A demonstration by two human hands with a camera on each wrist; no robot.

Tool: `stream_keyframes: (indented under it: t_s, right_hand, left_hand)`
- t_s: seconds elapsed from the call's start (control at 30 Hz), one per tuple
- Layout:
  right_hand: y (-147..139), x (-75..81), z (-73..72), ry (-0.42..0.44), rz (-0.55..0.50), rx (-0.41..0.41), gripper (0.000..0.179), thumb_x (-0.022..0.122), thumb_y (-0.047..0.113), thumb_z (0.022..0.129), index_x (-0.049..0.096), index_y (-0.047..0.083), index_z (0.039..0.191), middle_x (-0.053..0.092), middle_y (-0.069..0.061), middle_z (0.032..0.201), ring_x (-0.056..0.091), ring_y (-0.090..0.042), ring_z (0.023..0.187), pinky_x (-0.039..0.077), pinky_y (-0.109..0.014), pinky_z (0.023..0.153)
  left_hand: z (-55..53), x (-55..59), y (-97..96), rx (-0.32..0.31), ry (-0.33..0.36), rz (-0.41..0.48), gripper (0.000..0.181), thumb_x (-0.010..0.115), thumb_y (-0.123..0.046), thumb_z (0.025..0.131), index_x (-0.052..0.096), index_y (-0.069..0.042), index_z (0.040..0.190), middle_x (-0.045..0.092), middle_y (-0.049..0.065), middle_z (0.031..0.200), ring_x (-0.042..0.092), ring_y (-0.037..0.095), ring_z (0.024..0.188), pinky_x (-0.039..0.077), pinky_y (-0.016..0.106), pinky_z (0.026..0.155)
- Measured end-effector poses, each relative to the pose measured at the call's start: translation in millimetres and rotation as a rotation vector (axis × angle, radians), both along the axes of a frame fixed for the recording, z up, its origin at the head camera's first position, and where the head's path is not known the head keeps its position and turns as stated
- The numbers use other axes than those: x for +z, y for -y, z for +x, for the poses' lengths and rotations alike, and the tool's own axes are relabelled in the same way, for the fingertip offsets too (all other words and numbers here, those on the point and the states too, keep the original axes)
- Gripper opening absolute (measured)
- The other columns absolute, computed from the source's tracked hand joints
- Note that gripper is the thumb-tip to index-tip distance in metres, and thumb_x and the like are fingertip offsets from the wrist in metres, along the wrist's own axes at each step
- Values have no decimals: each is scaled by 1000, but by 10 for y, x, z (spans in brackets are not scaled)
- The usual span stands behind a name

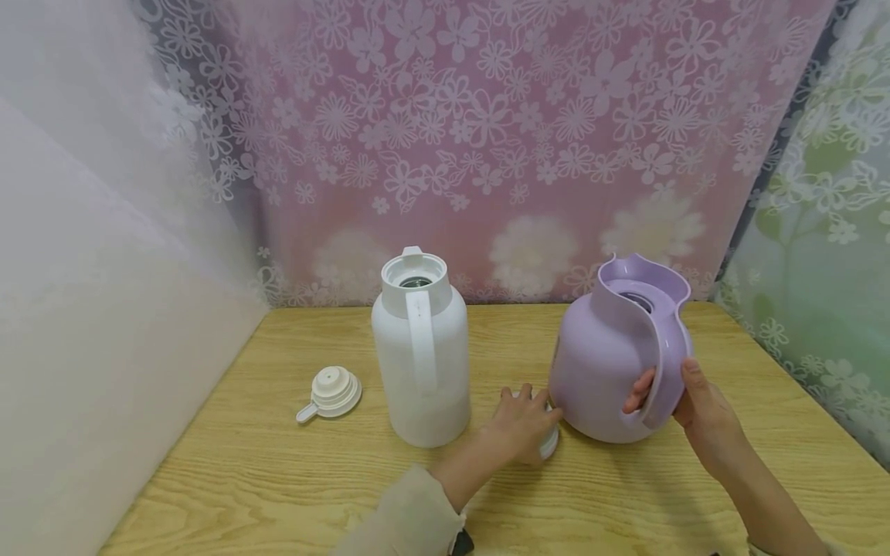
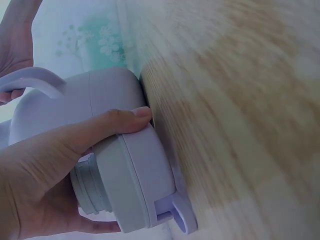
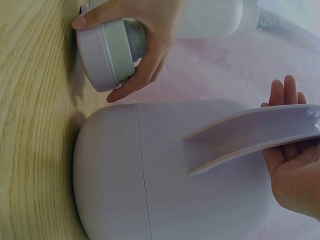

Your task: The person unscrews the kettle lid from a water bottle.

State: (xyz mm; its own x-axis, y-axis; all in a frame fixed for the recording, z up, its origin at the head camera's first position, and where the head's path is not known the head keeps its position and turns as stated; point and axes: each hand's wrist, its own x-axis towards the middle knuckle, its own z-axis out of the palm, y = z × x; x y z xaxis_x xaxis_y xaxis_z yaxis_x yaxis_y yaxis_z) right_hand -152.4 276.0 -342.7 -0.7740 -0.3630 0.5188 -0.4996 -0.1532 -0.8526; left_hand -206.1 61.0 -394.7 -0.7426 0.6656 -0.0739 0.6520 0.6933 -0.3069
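My left hand grips a round lid on the table, its thumb on one side and its fingers on the other. The lid lies upside down, with a lilac outer cap, a pale band and a grey stepped plug facing up. It is mostly hidden by the hand in the head view. Just to its right stands a lilac thermos jug, its mouth uncovered. My right hand holds the jug's handle, fingers passed through the loop and thumb against the outside. The jug's base meets the table.
A white thermos jug stands upright left of the lilac one, mouth uncovered and handle facing me. Farther left, a white lid lies with its plug up. Flower-patterned curtains hang behind the wooden table.
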Motion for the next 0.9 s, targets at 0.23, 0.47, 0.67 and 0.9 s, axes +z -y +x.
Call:
stream_keyframes:
  t_s: [0.23,0.47,0.67,0.9]
  right_hand:
    - [10,9,10,15,31,-30,56,3,21,102,56,2,100,64,-9,84,61,-18,82,45,-25,79]
    - [11,4,5,6,10,-11,57,2,20,102,56,0,101,64,-11,85,61,-19,82,46,-25,79]
    - [0,-21,-32,-23,-55,33,57,1,16,102,54,-7,102,64,-15,85,61,-21,83,45,-26,79]
    - [3,-21,-22,-9,-39,21,57,2,18,102,55,-4,102,64,-13,86,61,-20,83,45,-26,79]
  left_hand:
    - [-24,-45,5,52,26,41,73,75,-52,67,46,-35,132,43,-5,130,40,21,119,39,44,89]
    - [-65,-108,41,95,-8,108,73,76,-51,67,48,-33,131,47,-3,127,41,23,117,40,46,88]
    - [-86,-142,48,118,-27,137,75,77,-54,65,49,-33,131,47,-4,125,42,22,115,40,45,88]
    - [-96,-170,53,139,-17,156,75,75,-55,65,48,-32,131,46,-4,128,42,21,116,40,44,89]
